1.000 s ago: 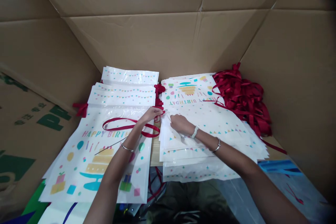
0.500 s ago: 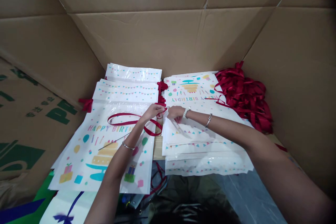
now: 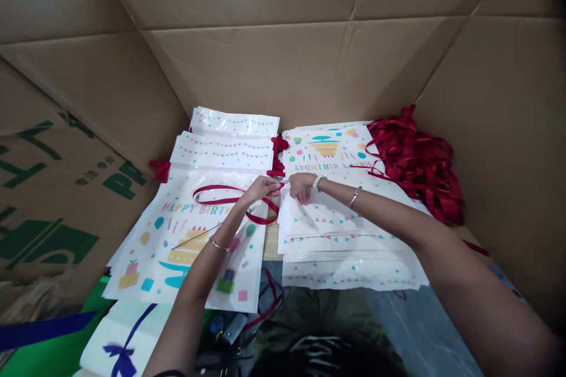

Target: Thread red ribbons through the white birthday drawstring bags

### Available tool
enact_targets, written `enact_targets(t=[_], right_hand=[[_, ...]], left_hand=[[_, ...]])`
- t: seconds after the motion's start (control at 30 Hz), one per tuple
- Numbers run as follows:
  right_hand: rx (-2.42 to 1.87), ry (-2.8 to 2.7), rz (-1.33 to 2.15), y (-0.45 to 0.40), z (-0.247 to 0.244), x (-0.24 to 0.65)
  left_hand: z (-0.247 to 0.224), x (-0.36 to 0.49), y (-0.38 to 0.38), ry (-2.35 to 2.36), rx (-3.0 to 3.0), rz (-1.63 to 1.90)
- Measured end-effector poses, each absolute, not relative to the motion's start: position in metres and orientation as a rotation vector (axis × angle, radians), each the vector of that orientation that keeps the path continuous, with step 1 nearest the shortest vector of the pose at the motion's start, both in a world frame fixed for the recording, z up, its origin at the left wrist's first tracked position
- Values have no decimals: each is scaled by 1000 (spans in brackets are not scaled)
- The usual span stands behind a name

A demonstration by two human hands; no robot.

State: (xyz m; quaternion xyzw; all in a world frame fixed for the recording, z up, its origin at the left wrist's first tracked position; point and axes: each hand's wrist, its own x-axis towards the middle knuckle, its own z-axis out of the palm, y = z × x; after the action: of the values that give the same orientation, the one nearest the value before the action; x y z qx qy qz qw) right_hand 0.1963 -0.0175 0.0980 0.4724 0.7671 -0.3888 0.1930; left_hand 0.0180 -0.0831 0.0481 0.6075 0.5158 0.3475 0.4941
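Inside the cardboard box (image 3: 283, 70), birthday bags (image 3: 349, 274) sit beside red ribbon (image 3: 418, 165).

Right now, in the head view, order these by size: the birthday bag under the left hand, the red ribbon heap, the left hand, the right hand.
Largest to smallest:
1. Birthday bag
2. Red ribbon heap
3. Left hand and right hand: they look alike, so I won't rank them.

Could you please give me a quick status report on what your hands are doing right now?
Left hand pinching red ribbon at a thin wire's end. Right hand on stacked white birthday bags. Red ribbon heap beside the stack.
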Motion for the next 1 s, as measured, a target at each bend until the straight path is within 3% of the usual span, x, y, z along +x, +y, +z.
enact_targets(t=[0.1,0.73,1.0], right_hand=[[1268,2002,-1057,-17,103,201],[1020,2647,-1651,-24,50,268],[1142,2872,-956,-36,43,270]], left_hand=[[49,17,-88,1247,1509,836],[44,34,-108,1252,1372,735],[30,29,-104,1186,1304,718]])
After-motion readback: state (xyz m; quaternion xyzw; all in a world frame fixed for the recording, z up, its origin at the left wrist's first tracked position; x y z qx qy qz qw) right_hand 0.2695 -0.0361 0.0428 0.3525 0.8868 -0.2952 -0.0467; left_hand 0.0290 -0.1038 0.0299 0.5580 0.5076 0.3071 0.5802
